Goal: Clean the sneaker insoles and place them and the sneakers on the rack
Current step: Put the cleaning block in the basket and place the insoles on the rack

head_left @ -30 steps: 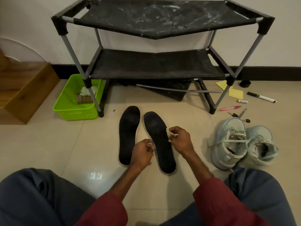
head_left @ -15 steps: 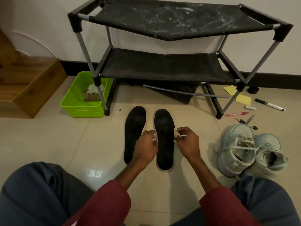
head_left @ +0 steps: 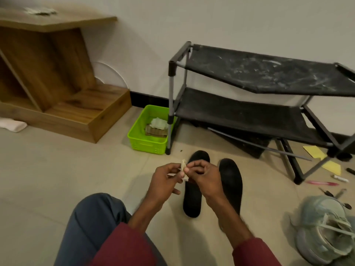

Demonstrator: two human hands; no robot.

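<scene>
Far left I see a green basket (head_left: pixel 148 145) on the floor, touching the rack's leg. My left hand (head_left: pixel 163 182) and right hand (head_left: pixel 204 176) meet above the tiles, each grip pinching the same small white wipe (head_left: pixel 183 165). Under and just past the right hand, two black insoles (head_left: pixel 230 185) lie flat side by side, in front of the rack (head_left: pixel 240 114). Pale sneakers (head_left: pixel 324 233) sit on the floor, lower right.
</scene>
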